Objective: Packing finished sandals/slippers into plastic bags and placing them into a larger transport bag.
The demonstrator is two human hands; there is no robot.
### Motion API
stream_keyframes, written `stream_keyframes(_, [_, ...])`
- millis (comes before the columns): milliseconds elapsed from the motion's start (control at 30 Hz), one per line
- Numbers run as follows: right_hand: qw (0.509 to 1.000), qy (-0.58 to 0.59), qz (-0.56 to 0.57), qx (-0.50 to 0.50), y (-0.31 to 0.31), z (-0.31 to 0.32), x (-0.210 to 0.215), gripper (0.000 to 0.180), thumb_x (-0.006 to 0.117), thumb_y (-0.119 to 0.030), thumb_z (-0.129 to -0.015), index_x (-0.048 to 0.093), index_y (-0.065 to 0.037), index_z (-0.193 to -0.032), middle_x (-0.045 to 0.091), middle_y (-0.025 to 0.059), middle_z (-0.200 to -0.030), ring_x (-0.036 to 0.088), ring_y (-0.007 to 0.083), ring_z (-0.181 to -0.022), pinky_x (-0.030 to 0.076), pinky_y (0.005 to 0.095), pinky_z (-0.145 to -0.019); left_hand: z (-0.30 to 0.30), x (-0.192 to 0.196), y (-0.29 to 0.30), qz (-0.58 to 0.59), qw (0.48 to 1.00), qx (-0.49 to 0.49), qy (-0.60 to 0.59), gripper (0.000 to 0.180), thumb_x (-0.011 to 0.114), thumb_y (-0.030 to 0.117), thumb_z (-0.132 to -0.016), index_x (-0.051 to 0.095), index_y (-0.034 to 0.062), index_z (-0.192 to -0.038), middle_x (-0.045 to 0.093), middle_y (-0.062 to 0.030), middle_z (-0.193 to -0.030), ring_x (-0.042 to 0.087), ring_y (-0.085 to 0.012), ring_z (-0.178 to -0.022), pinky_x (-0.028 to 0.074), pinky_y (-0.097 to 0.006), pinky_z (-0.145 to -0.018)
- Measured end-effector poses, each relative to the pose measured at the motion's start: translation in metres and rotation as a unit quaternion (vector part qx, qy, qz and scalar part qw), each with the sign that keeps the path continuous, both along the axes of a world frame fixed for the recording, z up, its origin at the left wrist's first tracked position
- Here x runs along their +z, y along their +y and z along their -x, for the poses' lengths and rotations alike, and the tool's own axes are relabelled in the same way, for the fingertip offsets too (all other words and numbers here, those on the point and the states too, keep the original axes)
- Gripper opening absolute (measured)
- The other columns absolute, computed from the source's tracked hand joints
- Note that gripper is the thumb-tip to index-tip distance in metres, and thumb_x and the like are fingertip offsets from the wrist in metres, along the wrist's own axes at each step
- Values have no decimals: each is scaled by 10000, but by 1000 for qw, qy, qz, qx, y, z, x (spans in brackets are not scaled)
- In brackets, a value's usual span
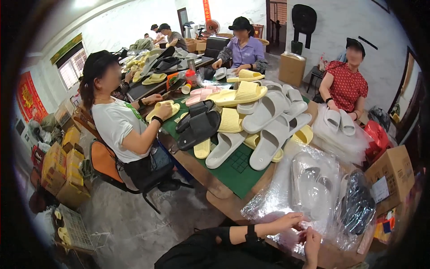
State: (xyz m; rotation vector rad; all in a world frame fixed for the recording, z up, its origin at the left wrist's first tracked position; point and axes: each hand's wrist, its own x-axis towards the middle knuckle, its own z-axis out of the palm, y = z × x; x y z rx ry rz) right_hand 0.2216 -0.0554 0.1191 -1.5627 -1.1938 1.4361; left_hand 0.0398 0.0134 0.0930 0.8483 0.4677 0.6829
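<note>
At the near edge of a crowded worktop, the left hand and right hand meet on a clear plastic bag, fingers pinched narrow on its film. Bagged grey slippers lie just beyond, a bagged black pair to the right. Loose slippers pile on the green mat; three other people sit around the worktop
</note>
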Motion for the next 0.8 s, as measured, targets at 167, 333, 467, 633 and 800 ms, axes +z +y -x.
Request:
stream_keyframes(167, [934,320,29,-158,-2,6,-31,572,385,-576,-926,566,-46,-1037,648,106,-900,627,233,-822,510,351,-670,-7,27,-8,97,994,-41,-20,374,448,286,-987,532,35,-1252,553,8,-880,511,-88,-783,451,-241,-709])
stream_keyframes(333, [878,375,60,-291,14,29,4,581,374,-596,-919,448,-93,-1199,602,41,-792,564,146,-655,445,267,-489,-6,3,-23,-124,989,-34,77,349,448,274,-986,585,3,-1159,593,-21,-936,533,-103,-878,431,-268,-822])
stream_keyframes(467, [897,379,31,-227,20,45,-7,647,446,-568,-902,372,-59,-1295,581,164,-1027,596,218,-711,499,347,-501,0,10,-52,-96,994,34,32,325,481,326,-965,612,38,-1037,614,-14,-871,555,-113,-814,459,-267,-752])
stream_keyframes(633, [868,375,47,-321,44,48,-31,475,576,-339,-877,457,24,-1159,564,191,-976,603,300,-782,543,383,-599,3,4,-40,-98,982,-130,96,350,422,329,-986,594,26,-962,577,-10,-791,534,-118,-756,443,-262,-719])
stream_keyframes(800, [851,362,-21,-380,49,55,-31,303,598,-172,-841,507,32,-1046,557,157,-876,604,262,-705,539,376,-576,21,12,-39,-184,952,-54,240,304,490,310,-966,600,32,-1019,602,-31,-892,536,-126,-832,448,-286,-784])
